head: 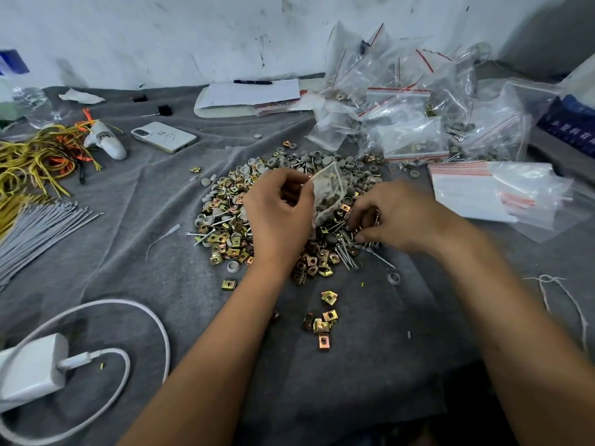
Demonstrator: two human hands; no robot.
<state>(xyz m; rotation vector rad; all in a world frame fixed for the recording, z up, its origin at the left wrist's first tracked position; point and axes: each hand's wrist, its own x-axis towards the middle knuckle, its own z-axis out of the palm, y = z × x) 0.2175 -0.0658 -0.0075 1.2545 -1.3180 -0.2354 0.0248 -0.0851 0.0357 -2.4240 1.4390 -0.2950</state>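
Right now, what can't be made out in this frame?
Head view only:
- Whether the right hand pinches anything in the hardware pile: its own curled fingers hide it.
- Contents of the small zip bag held by the left hand: blurred behind cloudy film.
- Print on the dark blue box: blurred, cut off by the right edge.

Soft, even indoor light, faint shadows, sharp centre, wide-angle bending and blur toward the edges.
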